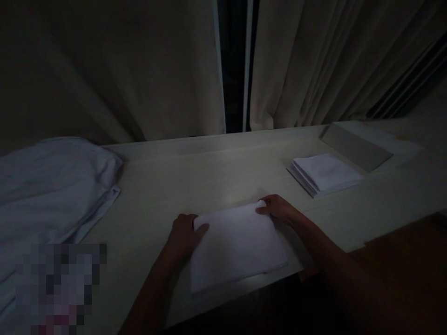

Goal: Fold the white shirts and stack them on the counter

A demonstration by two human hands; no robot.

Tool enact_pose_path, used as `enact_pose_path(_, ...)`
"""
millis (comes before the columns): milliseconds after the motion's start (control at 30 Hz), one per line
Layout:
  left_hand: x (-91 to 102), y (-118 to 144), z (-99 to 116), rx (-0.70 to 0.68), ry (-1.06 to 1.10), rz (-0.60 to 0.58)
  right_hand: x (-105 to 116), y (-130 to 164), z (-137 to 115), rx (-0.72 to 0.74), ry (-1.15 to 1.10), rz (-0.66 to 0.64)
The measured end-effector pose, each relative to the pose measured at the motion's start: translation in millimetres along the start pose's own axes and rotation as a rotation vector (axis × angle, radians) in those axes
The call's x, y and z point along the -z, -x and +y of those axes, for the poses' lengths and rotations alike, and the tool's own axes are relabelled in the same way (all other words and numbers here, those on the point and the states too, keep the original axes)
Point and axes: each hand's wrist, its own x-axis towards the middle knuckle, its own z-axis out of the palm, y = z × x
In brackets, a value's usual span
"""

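Thumbs on top and fingers curled round its two far corners, the left hand (183, 232) and right hand (278, 208) hold a folded white cloth (239, 246) between them. At the left end of the worktop (174, 184) a loose white fabric heap (52, 181) spreads from the far edge toward the near one. Next comes the left hand at the cloth's far left corner, then the cloth itself, flat beside the worktop's near edge; whether any part is lifted, I cannot tell. Past it, the right hand grips the far right corner. Farther right, nearer the far edge, a folded white stack (326, 171) lies well apart from the cloth, with a grey slanted panel (356, 146) just beyond it.
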Motion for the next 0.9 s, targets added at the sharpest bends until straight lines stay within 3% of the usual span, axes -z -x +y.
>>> enact_pose_path(200,18.8,9.8,5.8,0.068,0.284,-0.206,0.5,-4.1,3.1,-0.007,-0.046,0.038)
enact_pose_path(467,29.1,10.6,5.6,0.052,0.568,-0.243,-5.4,-4.0,-5.5,0.022,-0.194,0.059)
enact_pose_path(533,38.2,14.7,14.4,0.091,0.512,-0.162,-5.1,1.2,-18.2,0.138,-0.219,0.106)
enact_pose_path(567,43.9,18.6,20.8,0.112,0.464,-0.056,-4.3,5.6,-26.7,0.227,-0.207,0.140)
enact_pose_path(700,60.7,38.6,43.7,0.007,0.222,0.609,0.7,27.9,-58.8,0.632,-0.015,0.397)
enact_pose_path(767,57.2,42.8,44.3,-0.075,0.126,0.822,2.5,34.5,-62.3,0.787,0.171,0.517)
enact_pose_path(833,44.8,40.9,36.6,-0.163,0.040,0.806,2.3,34.7,-53.6,0.871,0.399,0.553)
enact_pose_path(900,27.8,36.4,25.4,-0.264,-0.059,0.599,-0.6,30.9,-36.6,0.866,0.633,0.503)
